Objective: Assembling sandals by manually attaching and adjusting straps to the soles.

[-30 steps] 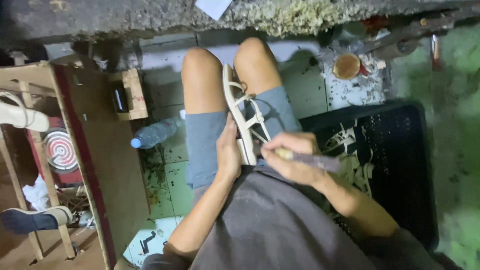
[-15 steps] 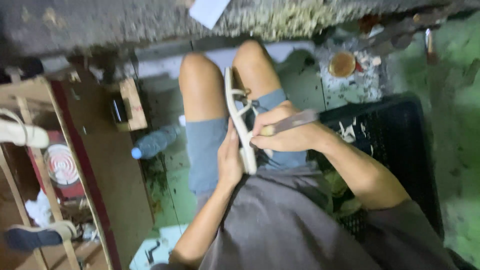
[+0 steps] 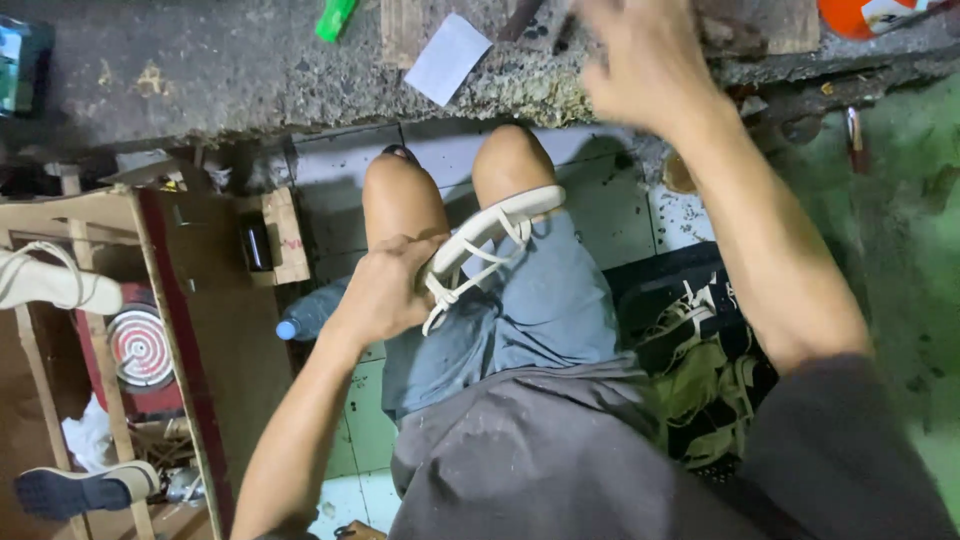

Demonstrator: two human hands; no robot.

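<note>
Seated worker, pale strappy sandal on the lap.

Far left: wooden rack (image 3: 60,215) with shoes, a red round-faced device (image 3: 140,350) inside; plastic bottle (image 3: 305,315) on the tiled floor. Left hand (image 3: 385,290) clamped on the heel end of the sandal (image 3: 485,240), which lies tilted across the thighs. Looks light, sole stiffish, straps thin and floppy; best held by the sole edge. Right hand (image 3: 645,60) raised over the concrete ledge (image 3: 200,80), blurred, fingers spread, nothing visibly held. Black crate (image 3: 700,290) at right.
</note>
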